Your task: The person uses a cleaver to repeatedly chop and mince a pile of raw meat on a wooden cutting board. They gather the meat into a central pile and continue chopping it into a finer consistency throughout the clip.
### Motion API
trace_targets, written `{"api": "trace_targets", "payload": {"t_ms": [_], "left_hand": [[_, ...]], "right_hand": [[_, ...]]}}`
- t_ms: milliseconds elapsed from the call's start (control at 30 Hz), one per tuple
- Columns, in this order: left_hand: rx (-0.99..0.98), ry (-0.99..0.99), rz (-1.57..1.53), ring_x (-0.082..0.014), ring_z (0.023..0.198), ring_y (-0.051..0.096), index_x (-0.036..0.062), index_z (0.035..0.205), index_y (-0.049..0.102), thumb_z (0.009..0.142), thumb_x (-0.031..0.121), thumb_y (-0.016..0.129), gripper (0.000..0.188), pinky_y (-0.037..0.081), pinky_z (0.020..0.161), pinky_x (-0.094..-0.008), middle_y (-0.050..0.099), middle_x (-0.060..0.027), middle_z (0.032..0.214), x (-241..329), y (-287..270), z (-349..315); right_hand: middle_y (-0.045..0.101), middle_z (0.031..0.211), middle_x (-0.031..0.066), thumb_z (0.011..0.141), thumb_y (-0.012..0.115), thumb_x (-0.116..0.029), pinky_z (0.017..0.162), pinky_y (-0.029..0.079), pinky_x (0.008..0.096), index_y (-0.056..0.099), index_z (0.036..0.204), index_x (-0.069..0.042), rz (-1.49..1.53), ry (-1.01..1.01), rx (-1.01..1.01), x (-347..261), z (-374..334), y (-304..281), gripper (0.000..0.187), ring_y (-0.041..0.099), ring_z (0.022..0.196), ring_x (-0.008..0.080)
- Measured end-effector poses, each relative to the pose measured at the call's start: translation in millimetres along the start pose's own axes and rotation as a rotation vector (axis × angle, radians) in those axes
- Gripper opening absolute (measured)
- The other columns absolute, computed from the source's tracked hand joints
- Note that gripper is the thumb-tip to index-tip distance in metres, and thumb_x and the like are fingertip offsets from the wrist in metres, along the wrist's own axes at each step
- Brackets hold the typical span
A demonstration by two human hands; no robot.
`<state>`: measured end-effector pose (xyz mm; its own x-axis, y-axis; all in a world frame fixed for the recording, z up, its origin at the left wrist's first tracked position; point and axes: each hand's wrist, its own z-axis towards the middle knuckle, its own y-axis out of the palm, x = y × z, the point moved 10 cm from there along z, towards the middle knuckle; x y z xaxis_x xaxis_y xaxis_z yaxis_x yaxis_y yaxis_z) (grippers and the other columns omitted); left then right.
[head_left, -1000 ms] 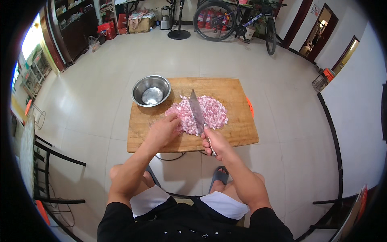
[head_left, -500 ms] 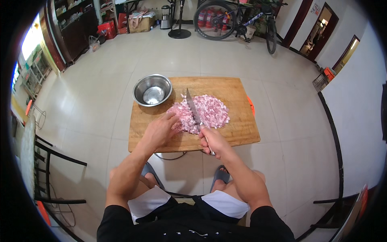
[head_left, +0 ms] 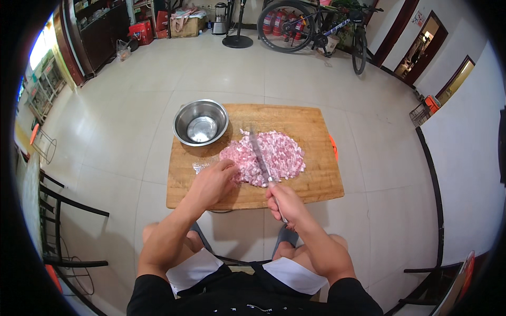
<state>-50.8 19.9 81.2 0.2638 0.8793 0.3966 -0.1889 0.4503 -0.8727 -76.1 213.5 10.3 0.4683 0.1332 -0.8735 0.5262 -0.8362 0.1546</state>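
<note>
A mound of chopped pink and white meat (head_left: 284,154) lies across the middle of a wooden cutting board (head_left: 316,184). My right hand (head_left: 288,201) grips the handle of a kitchen knife (head_left: 259,151). The blade, slightly blurred, slants away from me over the meat and divides the mound from near to far. At the left edge of the pile, my left hand (head_left: 212,184) has its fingers bent together against the meat, fingertips partly hidden. On the board's far left corner stands a steel bowl (head_left: 201,129) with nothing in it.
Something orange (head_left: 333,147) shows at the board's right edge. My slippered feet (head_left: 285,243) are beneath its near side. Black chair frames (head_left: 79,203) stand at left and lower right. A bicycle (head_left: 316,34), a blender (head_left: 220,20) and a round black stand base (head_left: 237,41) are farther back.
The board and bowl sit slightly lower in view. The knife, still in my right hand, has shifted slightly over the meat. My left hand stays at the pile's left edge.
</note>
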Motion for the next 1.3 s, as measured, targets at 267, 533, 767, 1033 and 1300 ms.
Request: {"api": "trace_targets", "payload": {"t_ms": [267,533,767,1033,1300], "left_hand": [[-0.042,-0.041,-0.011,-0.0343,0.121,0.069,0.0087,0.129,0.070,0.089,0.015,0.079,0.042,0.058,0.100,-0.0447,0.067,-0.0122,0.137,-12.8,6.9,-5.8],[-0.021,-0.022,-0.007,-0.0331,0.118,0.069,0.0079,0.123,0.071,0.089,0.014,0.078,0.035,0.058,0.099,-0.0437,0.068,-0.0120,0.130,-6.5,1.3,-2.7],[-0.043,-0.036,0.000,-0.0337,0.119,0.069,0.0072,0.124,0.072,0.090,0.016,0.078,0.035,0.058,0.099,-0.0441,0.069,-0.0126,0.131,-8.7,6.3,0.6],[-0.008,-0.029,-0.015,-0.0340,0.117,0.069,0.0070,0.123,0.073,0.088,0.016,0.080,0.036,0.057,0.099,-0.0442,0.069,-0.0126,0.130,-4.5,2.2,0.1],[-0.021,-0.044,-0.005,-0.0337,0.116,0.071,0.0082,0.124,0.075,0.091,0.017,0.078,0.034,0.059,0.097,-0.0442,0.071,-0.0109,0.130,-7.2,5.0,3.0]], "right_hand": [[0.051,0.066,0.0021,0.118,0.046,-0.043,0.043,0.039,0.0286,0.056,0.104,-0.005,0.230,-0.154,-0.009,-26.4,-21.3,-1.8,0.042,0.044,0.045,0.0126],[0.051,0.066,0.0017,0.117,0.046,-0.043,0.041,0.038,0.0279,0.056,0.103,-0.005,0.139,-0.016,0.001,-30.3,-1.3,0.6,0.042,0.045,0.045,0.0111],[0.051,0.065,0.0011,0.117,0.047,-0.040,0.041,0.037,0.0263,0.058,0.102,-0.004,0.125,-0.094,0.012,-22.7,4.5,-9.0,0.040,0.045,0.045,0.0100],[0.051,0.065,0.0013,0.118,0.046,-0.044,0.041,0.038,0.0281,0.057,0.104,-0.006,0.147,-0.135,-0.004,-48.9,-4.8,-3.2,0.041,0.044,0.043,0.0120],[0.050,0.064,0.0012,0.117,0.046,-0.044,0.040,0.037,0.0278,0.057,0.101,-0.006,0.190,0.038,0.019,-3.5,21.2,-6.5,0.043,0.043,0.042,0.0110]]}}
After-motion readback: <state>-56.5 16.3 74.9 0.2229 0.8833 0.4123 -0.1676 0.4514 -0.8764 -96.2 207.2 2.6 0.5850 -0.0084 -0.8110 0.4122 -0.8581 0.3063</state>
